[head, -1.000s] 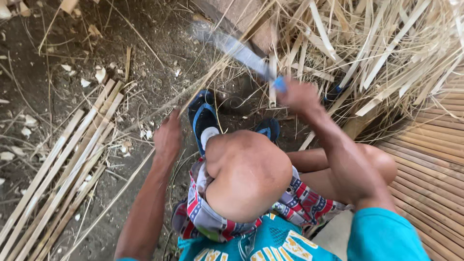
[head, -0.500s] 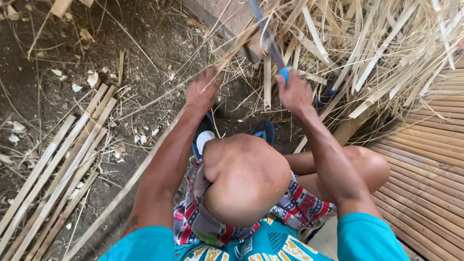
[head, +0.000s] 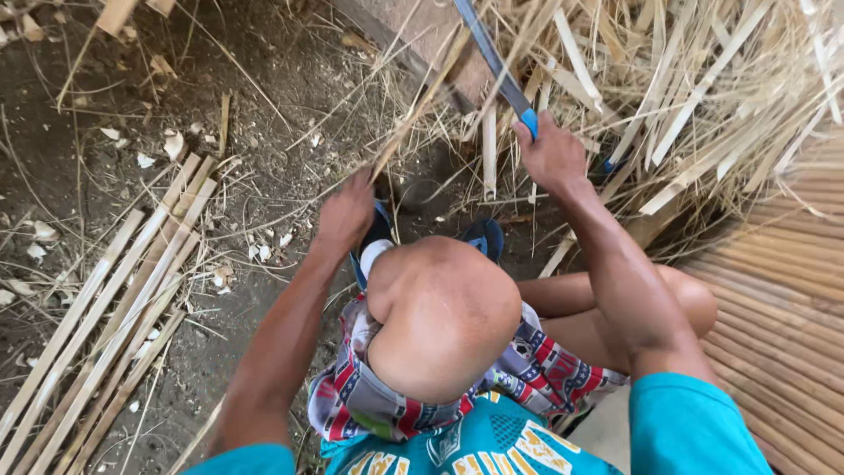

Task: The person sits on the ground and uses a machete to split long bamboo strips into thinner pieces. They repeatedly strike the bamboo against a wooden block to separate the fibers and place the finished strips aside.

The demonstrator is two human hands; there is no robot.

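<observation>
My left hand (head: 347, 214) grips a long thin bamboo strip (head: 422, 105) that slants up and to the right over the dirt. My right hand (head: 552, 157) is closed on the blue handle of a long knife (head: 494, 62), whose blade points up and to the left, close to the strip's upper part. Whether the blade touches the strip I cannot tell. My bent knee (head: 444, 308) is below both hands, and a blue sandal (head: 485, 236) shows beyond it.
Several split bamboo slats (head: 114, 308) lie in a bundle on the dirt at the left. A heap of bamboo strips and shavings (head: 703, 79) fills the upper right. A woven bamboo mat (head: 782, 299) lies at the right. Chips litter the ground (head: 176, 141).
My left hand rose from the ground and took hold of the strip. The knife swung from pointing left to more upright, and my right hand moved up with it.
</observation>
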